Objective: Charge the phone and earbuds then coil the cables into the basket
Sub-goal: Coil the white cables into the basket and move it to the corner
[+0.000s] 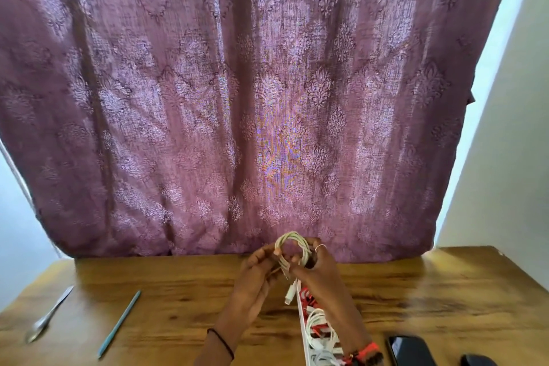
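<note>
Both hands hold a white cable [292,242] wound into a loop above the wooden table [178,291]. My left hand [255,279] pinches the coil's left side. My right hand [319,267] grips its right side, a ring on one finger. The cable's white plug end [290,294] dangles below the hands. Under my right forearm lies a white power strip [304,333] with red switches and more white cable [319,324] heaped on it. A black phone [408,350] lies at the bottom right, with a dark rounded case [476,361] beside it. No basket is in view.
A purple patterned curtain [252,98] hangs right behind the table's far edge. A teal pen [120,324] and a metal spoon [49,313] lie on the table's left part. A white wall [511,157] stands at the right.
</note>
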Available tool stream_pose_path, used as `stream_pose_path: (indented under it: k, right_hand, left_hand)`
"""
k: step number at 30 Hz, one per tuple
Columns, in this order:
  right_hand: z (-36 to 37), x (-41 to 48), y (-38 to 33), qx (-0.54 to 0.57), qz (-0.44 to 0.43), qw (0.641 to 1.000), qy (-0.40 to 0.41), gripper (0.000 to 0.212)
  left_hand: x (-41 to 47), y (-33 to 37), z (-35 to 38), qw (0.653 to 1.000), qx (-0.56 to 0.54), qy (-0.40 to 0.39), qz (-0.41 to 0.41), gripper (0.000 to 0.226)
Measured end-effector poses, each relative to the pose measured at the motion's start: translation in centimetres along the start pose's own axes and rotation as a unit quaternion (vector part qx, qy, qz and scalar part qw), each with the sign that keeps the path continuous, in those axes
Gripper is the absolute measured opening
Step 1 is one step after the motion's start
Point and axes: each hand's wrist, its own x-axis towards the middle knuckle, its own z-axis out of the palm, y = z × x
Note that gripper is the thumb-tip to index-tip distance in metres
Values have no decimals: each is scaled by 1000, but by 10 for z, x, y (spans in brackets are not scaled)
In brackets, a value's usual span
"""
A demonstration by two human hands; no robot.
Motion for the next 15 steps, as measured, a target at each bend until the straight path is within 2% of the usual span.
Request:
stream_pose_path:
  k: [4,8,11,15]
  right_hand:
    - [-5,-3,-8,31,-21,999,-37,51]
    - [-6,-1,-9,44,-32,998,-13,50]
    - [-5,-1,-4,19,-38,999,19,39]
    - [-9,1,-2,-5,-46,999,28,15]
  left_hand:
    - [1,10,-3,1000,-16,16,11,22]
    - [-1,9,-1,998,-51,35,16,18]
    - [-4,4,6,995,-89,50,20,16]
    - [-5,4,13,990,-126,55,26,17]
